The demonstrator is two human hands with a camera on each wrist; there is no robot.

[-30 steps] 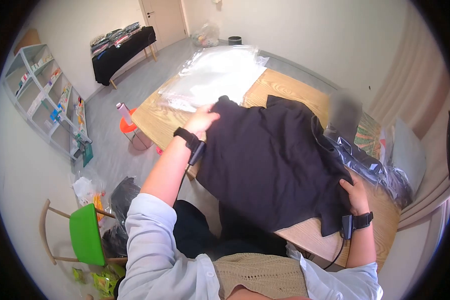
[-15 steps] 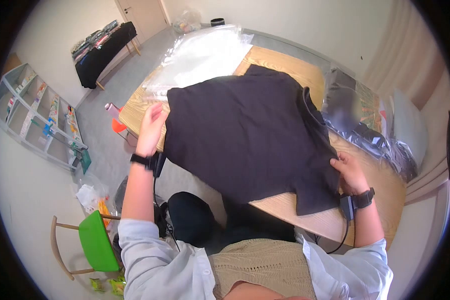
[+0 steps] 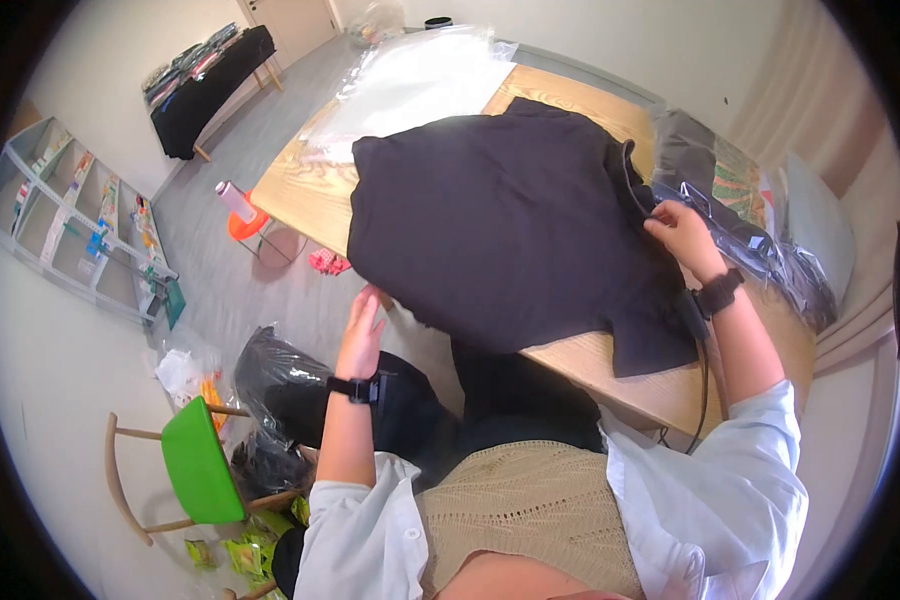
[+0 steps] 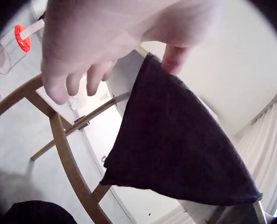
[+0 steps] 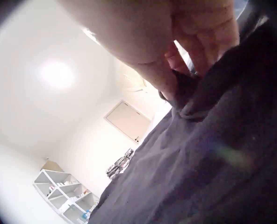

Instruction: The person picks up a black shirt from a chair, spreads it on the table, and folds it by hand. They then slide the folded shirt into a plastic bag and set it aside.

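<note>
A black T-shirt [image 3: 500, 230] lies spread over the wooden table, its collar toward the right and its lower edge hanging past the front edge. My right hand [image 3: 685, 238] pinches the fabric at the collar; in the right wrist view, a dark fold [image 5: 187, 91] sits between thumb and fingers. Below the shirt's left front edge, my left hand [image 3: 360, 338] is raised with its fingers extended. In the left wrist view, those fingers [image 4: 94, 79] hang apart from the draped cloth [image 4: 171, 144], while the thumb overlaps its top edge.
Clear plastic bags [image 3: 420, 85] lie at the back of the wooden table [image 3: 290, 190]. Bagged dark clothing [image 3: 730, 220] is at its right side. A green chair [image 3: 200, 465] and a black plastic bag [image 3: 280, 365] stand left of me, with an orange stool [image 3: 248, 222] farther off.
My left hand has left the shirt's far left corner and come down toward the front edge. The right hand has moved from the shirt's near right side up to the collar. The shirt now lies flatter.
</note>
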